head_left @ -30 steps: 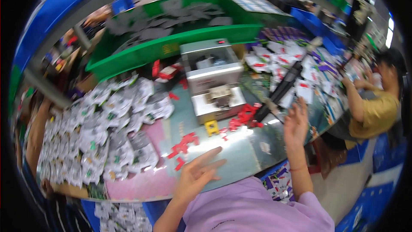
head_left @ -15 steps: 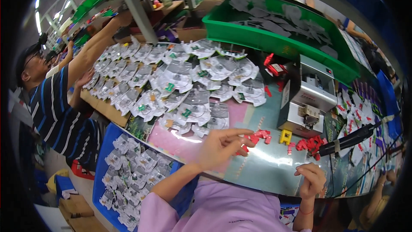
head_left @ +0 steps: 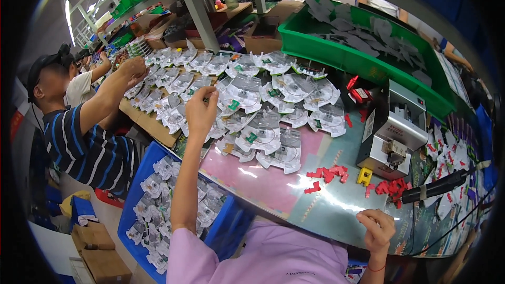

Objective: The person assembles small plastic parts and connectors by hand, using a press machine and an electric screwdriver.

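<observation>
My left hand (head_left: pixel 200 114) reaches out over rows of clear and white plastic housings (head_left: pixel 261 132), several with small green parts. Its finger and thumb are bent with a gap between them, and I see nothing held. Low over the near table edge, my right hand (head_left: pixel 377 230) hangs with loosely curled fingers and nothing visible in it. Beyond that hand lie small red plastic clips (head_left: pixel 331 173), a yellow block (head_left: pixel 364 176) and a second heap of red pieces (head_left: pixel 393 189).
A metal bench machine (head_left: pixel 394 131) stands at right, beside a black handheld tool (head_left: pixel 435 186). Behind is a green bin (head_left: pixel 363 63) of grey sheets. A blue crate (head_left: pixel 129 200) of housings stands lower left. A co-worker in a striped shirt (head_left: pixel 87 147) reaches over the left side.
My left hand has moved from the red clips leftward and farther out over the housings. The right hand stays near the table edge. The view has shifted; the co-worker's arms have moved.
</observation>
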The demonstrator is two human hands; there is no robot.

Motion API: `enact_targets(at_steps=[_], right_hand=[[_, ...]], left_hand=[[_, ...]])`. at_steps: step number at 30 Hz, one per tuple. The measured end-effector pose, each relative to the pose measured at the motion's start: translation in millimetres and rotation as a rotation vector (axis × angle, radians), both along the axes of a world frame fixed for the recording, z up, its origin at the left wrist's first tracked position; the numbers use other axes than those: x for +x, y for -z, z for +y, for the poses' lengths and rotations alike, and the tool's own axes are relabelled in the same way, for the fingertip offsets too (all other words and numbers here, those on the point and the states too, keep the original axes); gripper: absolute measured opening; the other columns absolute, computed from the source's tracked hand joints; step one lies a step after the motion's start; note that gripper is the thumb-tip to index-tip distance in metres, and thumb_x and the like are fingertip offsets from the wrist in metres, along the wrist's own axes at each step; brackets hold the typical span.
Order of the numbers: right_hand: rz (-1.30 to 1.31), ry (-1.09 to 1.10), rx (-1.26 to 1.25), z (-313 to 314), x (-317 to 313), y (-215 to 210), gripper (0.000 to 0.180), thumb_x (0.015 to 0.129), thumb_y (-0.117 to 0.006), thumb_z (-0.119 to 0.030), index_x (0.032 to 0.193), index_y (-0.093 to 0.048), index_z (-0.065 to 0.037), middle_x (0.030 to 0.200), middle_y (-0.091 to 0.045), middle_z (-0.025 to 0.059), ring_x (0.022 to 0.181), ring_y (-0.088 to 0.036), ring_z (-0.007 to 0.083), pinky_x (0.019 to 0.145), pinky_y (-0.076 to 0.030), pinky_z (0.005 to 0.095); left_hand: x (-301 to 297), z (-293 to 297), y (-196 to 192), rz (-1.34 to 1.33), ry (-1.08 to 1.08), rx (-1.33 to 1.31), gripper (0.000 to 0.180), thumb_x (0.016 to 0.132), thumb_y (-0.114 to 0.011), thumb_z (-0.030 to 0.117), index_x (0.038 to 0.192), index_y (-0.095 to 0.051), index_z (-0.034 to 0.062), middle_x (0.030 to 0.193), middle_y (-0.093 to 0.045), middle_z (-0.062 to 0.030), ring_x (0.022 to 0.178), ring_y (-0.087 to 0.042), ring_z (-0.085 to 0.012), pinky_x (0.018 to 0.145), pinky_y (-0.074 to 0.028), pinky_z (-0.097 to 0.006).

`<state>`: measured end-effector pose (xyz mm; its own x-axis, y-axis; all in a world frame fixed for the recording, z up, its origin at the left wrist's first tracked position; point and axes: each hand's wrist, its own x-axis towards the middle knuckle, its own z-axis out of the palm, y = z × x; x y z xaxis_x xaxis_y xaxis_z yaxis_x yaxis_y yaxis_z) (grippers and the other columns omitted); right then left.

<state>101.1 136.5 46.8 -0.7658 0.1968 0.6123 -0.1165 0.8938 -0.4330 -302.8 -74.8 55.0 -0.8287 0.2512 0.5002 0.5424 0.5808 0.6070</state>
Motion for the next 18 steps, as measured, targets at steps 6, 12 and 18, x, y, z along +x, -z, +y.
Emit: enact_targets(at_steps=[6, 12, 18], right_hand=[[-0.063, 0.012, -0.006, -8.4, -1.4, -2.2, 0.027, 0.062, -0.050, 0.005, 0.082, -0.064, -0.006, 0.070, -0.060, 0.0072, 0.054, -0.055, 0.0170, 0.047, -0.039, 0.0239], [-0.036, -0.006, 0.030, -9.9, -2.5, -0.6, 0.031, 0.059, -0.054, 0.006, 0.085, -0.064, -0.006, 0.074, -0.059, 0.0052, 0.048, -0.049, 0.0140, 0.045, -0.039, 0.0232], [-0.029, -0.018, 0.011, -10.3, -4.6, -2.9, 0.028, 0.063, -0.054, 0.007, 0.087, -0.063, -0.003, 0.074, -0.059, 0.0079, 0.049, -0.051, 0.0148, 0.046, -0.041, 0.0237]], left_hand=[[-12.1, 7.5, 7.7, -0.130, -0.016, -0.139, 0.024, 0.076, -0.059, 0.024, 0.083, -0.064, 0.0021, 0.071, -0.064, -0.0123, 0.064, -0.063, -0.0251, 0.059, -0.047, -0.033], [-27.2, -3.9, 11.6, -0.130, -0.019, -0.026, 0.023, 0.074, -0.058, 0.021, 0.080, -0.064, -0.0004, 0.069, -0.064, -0.0138, 0.062, -0.063, -0.0243, 0.058, -0.047, -0.031], [28.5, -14.2, -26.7, -0.194, 0.126, 0.124, 0.019, 0.079, -0.056, 0.013, 0.079, -0.061, -0.0051, 0.062, -0.060, -0.0076, 0.051, -0.058, -0.0137, 0.048, -0.043, -0.025]])
